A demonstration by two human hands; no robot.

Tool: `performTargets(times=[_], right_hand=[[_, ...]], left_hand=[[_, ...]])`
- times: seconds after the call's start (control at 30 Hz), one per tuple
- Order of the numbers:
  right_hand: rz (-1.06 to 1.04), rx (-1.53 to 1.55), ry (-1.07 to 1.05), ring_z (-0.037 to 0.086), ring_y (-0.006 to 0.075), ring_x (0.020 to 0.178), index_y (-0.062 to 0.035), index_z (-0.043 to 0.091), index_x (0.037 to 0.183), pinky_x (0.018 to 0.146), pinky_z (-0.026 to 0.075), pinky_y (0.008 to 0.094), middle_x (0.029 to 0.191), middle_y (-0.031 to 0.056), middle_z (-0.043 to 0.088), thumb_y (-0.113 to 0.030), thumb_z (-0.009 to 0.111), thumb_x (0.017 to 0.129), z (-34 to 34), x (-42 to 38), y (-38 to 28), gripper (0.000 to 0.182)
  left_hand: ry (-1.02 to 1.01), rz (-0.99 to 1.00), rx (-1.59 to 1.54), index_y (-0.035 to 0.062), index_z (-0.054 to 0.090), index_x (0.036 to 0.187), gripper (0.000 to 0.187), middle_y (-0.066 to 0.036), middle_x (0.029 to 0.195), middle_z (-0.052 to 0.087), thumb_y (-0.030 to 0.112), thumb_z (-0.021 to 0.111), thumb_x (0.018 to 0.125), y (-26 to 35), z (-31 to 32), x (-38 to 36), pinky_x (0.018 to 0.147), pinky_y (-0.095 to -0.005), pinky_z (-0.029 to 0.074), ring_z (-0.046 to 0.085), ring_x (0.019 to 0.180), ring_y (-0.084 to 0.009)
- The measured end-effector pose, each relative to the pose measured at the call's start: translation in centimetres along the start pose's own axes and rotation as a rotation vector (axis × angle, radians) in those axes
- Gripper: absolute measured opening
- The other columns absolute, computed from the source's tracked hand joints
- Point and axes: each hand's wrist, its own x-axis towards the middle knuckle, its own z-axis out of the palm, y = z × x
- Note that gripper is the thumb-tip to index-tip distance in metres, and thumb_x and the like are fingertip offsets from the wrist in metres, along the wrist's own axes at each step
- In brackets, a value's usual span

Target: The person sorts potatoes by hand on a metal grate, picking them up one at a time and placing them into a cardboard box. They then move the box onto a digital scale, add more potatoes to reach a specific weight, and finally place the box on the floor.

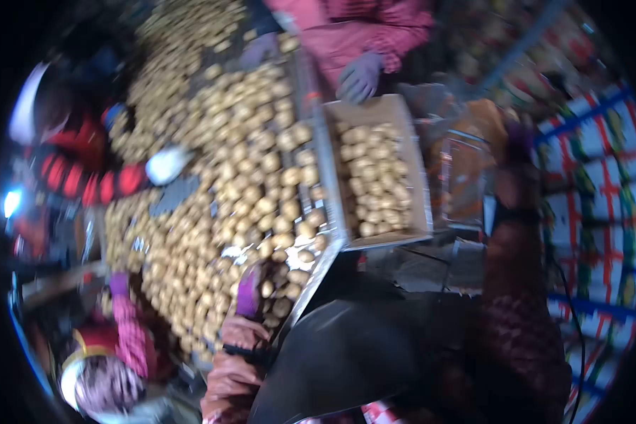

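My left hand, in a purple glove, is low over the potatoes near the metal edge of the sorting table. Its fingers are dark and smeared among the potatoes. On the other side, my right arm reaches forward, and my right hand in a dark purple glove is at the edge of an orange-brown plastic sheet. That sheet hangs over a clear-lined container. Blur and shadow hide the right fingers. Between my arms, a cardboard box full of potatoes stands against the table's edge.
Across the table, a person in a pink jacket rests a gloved hand at the box's far rim. Two people work on the left, one with a white glove, another in a pink sleeve. Stacked printed cartons line the right.
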Motion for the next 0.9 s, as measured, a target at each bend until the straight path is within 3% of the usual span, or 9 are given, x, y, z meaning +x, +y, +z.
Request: performTargets(times=[0.1, 0.17, 0.27, 0.3, 0.37, 0.57, 0.63, 0.67, 0.9], right_hand=[[-0.055, -0.164, -0.437, 0.061, 0.0208, 0.090, -0.0010, 0.055, 0.125, 0.082, 0.051, 0.0309, 0.110, 0.0114, 0.063, -0.010, 0.052, 0.095, 8.3, -0.5, -2.9, 0.032], [-0.039, 0.091, -0.605, 0.061, 0.0186, 0.092, -0.0043, 0.057, 0.125, 0.082, 0.051, 0.0296, 0.108, 0.0093, 0.063, -0.006, 0.057, 0.091, 12.6, -6.0, -7.0, 0.034], [-0.198, 0.680, -0.899, 0.060, 0.0177, 0.111, -0.0064, 0.061, 0.125, 0.093, 0.048, 0.0311, 0.119, 0.0080, 0.064, -0.004, 0.063, 0.088, 21.5, -17.5, -17.2, 0.037], [-0.561, 0.488, -0.809, 0.066, 0.0248, 0.101, -0.0101, 0.062, 0.123, 0.088, 0.051, 0.0347, 0.111, 0.0126, 0.067, -0.017, 0.067, 0.086, 23.9, -18.6, -19.2, 0.038], [-0.712, 0.261, -0.915, 0.061, 0.0322, 0.110, -0.0105, 0.061, 0.123, 0.094, 0.050, 0.0398, 0.119, 0.0166, 0.063, -0.020, 0.064, 0.086, 29.0, -19.9, -21.7, 0.038], [-0.620, -0.356, -1.298, 0.059, 0.0354, 0.112, -0.0105, 0.051, 0.131, 0.094, 0.048, 0.0451, 0.120, 0.0191, 0.062, -0.038, 0.066, 0.081, 35.3, -19.9, -26.4, 0.059], [-0.925, -0.240, -1.234, 0.059, 0.0362, 0.113, -0.0112, 0.050, 0.133, 0.094, 0.049, 0.0454, 0.123, 0.0187, 0.061, -0.028, 0.066, 0.084, 35.6, -19.8, -23.3, 0.054], [-0.648, -0.162, -1.270, 0.062, 0.0353, 0.106, -0.0085, 0.058, 0.122, 0.090, 0.050, 0.0430, 0.116, 0.0193, 0.063, -0.031, 0.070, 0.080, 35.3, -19.7, -23.2, 0.049], [-0.474, 0.239, -1.030, 0.064, 0.0341, 0.095, -0.0120, 0.064, 0.116, 0.084, 0.052, 0.0412, 0.107, 0.0137, 0.065, -0.026, 0.071, 0.077, 30.2, -22.3, -26.8, 0.041]], left_hand=[[0.020, 0.159, -0.090, -0.0008, 0.060, 0.114, 0.053, -0.004, 0.096, 0.059, 0.048, 0.049, 0.097, -3.0, -3.2, 0.6, 0.056, -0.0234, 0.043, 0.053, 0.069, -0.0122], [0.014, 0.114, -0.142, 0.0017, 0.050, 0.126, 0.060, -0.004, 0.087, 0.058, 0.053, 0.047, 0.096, -4.0, -4.7, 0.8, 0.047, -0.0224, 0.041, 0.055, 0.063, -0.0143], [0.110, 0.143, -0.163, 0.0020, 0.055, 0.110, 0.055, -0.006, 0.082, 0.059, 0.054, 0.044, 0.097, -3.8, -5.1, -1.2, 0.045, -0.0227, 0.041, 0.056, 0.059, -0.0154], [0.158, 0.149, -0.165, 0.0020, 0.055, 0.110, 0.055, -0.006, 0.081, 0.059, 0.054, 0.044, 0.097, -4.1, -5.5, -2.1, 0.045, -0.0229, 0.041, 0.056, 0.059, -0.0156], [0.198, 0.147, -0.214, 0.0028, 0.054, 0.112, 0.055, -0.006, 0.080, 0.060, 0.054, 0.042, 0.098, -4.6, -6.3, -3.5, 0.045, -0.0227, 0.041, 0.057, 0.058, -0.0153], [0.327, 0.212, -0.405, 0.0043, 0.052, 0.116, 0.049, -0.003, 0.081, 0.058, 0.049, 0.041, 0.099, -5.8, -8.3, -7.3, 0.047, -0.0226, 0.040, 0.053, 0.060, -0.0134], [0.304, 0.261, -0.415, 0.0050, 0.051, 0.117, 0.049, -0.003, 0.084, 0.059, 0.049, 0.039, 0.100, -6.7, -9.2, -7.4, 0.049, -0.0212, 0.041, 0.054, 0.061, -0.0124], [0.312, 0.253, -0.425, 0.0051, 0.051, 0.118, 0.050, -0.003, 0.085, 0.059, 0.050, 0.038, 0.100, -6.0, -8.9, -7.6, 0.049, -0.0209, 0.041, 0.054, 0.062, -0.0122], [-0.064, 0.217, -0.786, 0.0090, 0.046, 0.129, 0.054, -0.016, 0.136, 0.052, 0.054, 0.036, 0.100, -3.2, -8.9, -2.8, 0.055, -0.0278, 0.046, 0.065, 0.102, -0.0330]])
